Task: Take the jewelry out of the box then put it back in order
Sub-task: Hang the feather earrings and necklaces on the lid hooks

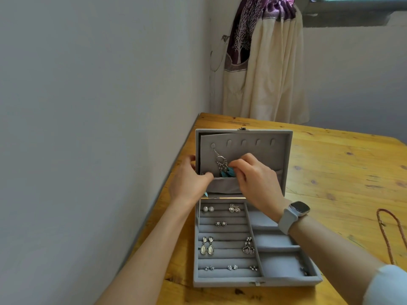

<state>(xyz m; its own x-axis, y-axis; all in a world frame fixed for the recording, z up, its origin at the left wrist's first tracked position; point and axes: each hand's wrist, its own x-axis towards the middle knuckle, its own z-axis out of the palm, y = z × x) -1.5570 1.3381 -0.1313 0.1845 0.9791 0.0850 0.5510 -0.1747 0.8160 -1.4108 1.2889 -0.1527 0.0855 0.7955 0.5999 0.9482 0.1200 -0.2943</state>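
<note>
A grey velvet jewelry box point(286, 280) lies open on the wooden table, its lid point(284, 155) upright. A silver pendant with turquoise feathers point(221, 166) hangs from the leftmost hook inside the lid. My right hand point(255, 181) pinches the feather end just above the lid's pocket point(222, 186). My left hand point(189, 181) grips the lid's left edge, thumb on the pocket rim. Several earring pairs sit in the tray's ring rolls: pearl studs point(208, 209), teardrop drops point(207, 246), heart studs point(221, 223).
A reddish beaded cord point(387, 234) lies on the table point(341, 168) at the right edge. The wall runs close along the table's left side. A curtain point(264, 62) hangs behind the far corner. The box's right compartments point(279, 263) hold one small item.
</note>
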